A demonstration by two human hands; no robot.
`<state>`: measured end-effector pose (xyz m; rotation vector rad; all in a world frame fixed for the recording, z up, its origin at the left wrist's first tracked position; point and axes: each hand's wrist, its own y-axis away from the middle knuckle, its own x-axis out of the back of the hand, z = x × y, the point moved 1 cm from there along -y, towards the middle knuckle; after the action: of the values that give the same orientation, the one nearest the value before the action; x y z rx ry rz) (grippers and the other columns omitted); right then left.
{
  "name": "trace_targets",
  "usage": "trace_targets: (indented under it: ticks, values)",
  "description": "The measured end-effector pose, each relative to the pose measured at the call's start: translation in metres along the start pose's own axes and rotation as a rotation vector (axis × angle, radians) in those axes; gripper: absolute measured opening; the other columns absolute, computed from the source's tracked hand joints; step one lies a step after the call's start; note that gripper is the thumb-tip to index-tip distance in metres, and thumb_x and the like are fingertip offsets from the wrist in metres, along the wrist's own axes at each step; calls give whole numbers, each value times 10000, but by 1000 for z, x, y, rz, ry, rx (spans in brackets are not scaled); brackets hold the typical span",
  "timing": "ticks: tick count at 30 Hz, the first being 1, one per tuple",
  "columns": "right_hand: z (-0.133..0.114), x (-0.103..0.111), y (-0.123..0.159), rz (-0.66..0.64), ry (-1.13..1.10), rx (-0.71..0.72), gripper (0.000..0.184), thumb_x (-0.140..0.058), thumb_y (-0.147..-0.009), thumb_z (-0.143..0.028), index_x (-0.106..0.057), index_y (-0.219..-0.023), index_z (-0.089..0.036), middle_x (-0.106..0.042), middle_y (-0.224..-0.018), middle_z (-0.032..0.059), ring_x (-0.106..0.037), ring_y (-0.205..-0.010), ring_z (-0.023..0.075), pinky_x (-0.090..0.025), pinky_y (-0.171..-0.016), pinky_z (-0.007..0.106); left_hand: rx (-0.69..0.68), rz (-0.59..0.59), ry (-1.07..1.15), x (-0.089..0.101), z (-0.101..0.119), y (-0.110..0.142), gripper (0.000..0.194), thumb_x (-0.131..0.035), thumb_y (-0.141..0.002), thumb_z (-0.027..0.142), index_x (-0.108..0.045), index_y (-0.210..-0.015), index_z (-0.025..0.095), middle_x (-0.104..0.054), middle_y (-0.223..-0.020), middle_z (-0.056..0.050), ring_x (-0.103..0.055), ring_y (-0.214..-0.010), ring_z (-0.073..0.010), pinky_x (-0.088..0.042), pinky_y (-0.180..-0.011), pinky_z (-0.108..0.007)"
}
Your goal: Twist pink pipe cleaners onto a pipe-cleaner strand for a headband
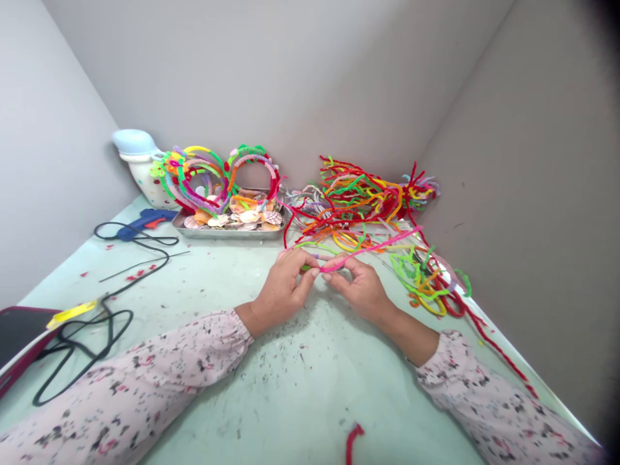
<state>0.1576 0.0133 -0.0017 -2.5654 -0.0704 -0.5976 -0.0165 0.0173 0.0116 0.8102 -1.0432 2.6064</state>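
In front of the tray of seashells [227, 234], the left hand [281, 290] and right hand [359, 290] pinch a pink pipe cleaner [372, 248], with finished pipe-cleaner hoops [217, 181] behind the tray and an unshaped heap of loose stems [358, 200] beside it.

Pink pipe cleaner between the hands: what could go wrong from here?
The free end of the pink pipe cleaner, pinched between the left hand and right hand, could snag the loose pipe cleaners beside it. The left sleeve might also catch the black cord of the blue glue gun.
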Motion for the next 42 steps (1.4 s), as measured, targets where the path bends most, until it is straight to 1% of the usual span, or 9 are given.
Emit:
trace_targets:
  ticks: [6, 13, 24, 36, 42]
  values:
    - [-4, 1, -1, -29, -22, -17, 103, -623, -806, -306, -661, -864, -229, -701, -930, 31, -633, -940, 196, -470, -874, 361, 0, 3, -4, 0, 0, 0, 111, -454, -897, 243, -539, -881, 173, -583, -830, -38, -520, -801, -171, -405, -787, -330]
    - [-4, 1, -1, -28, -39, -17, 96, -616, -797, -297, -640, -823, -207, -654, -804, 7, -606, -799, 165, -479, -782, 312, 0, 4, -2, 0, 0, 0, 111, -450, -895, 239, -539, -879, 176, -588, -830, -41, -525, -806, -175, -409, -792, -337]
    - [-5, 1, -1, -24, -44, -14, 101, -625, -798, -292, -638, -862, -216, -648, -847, 6, -598, -837, 164, -462, -814, 308, 3, 4, 6, 0, 1, 0, 94, -457, -898, 228, -534, -884, 176, -577, -830, -32, -521, -807, -171, -408, -795, -331]
    - [-1, 2, -1, -57, -115, -67, 84, -624, -793, -284, -628, -816, -203, -637, -808, -2, -586, -814, 157, -441, -802, 298, -23, 6, -8, 0, 0, 0, 95, -459, -895, 224, -532, -871, 169, -565, -814, -27, -510, -791, -163, -397, -783, -321]
    - [-4, 1, -3, -52, -108, -30, 84, -623, -788, -282, -626, -829, -209, -629, -821, 6, -581, -824, 165, -441, -809, 309, -24, 9, -3, -1, 0, 0, 89, -463, -894, 223, -531, -869, 172, -564, -812, -25, -506, -786, -163, -391, -780, -319]
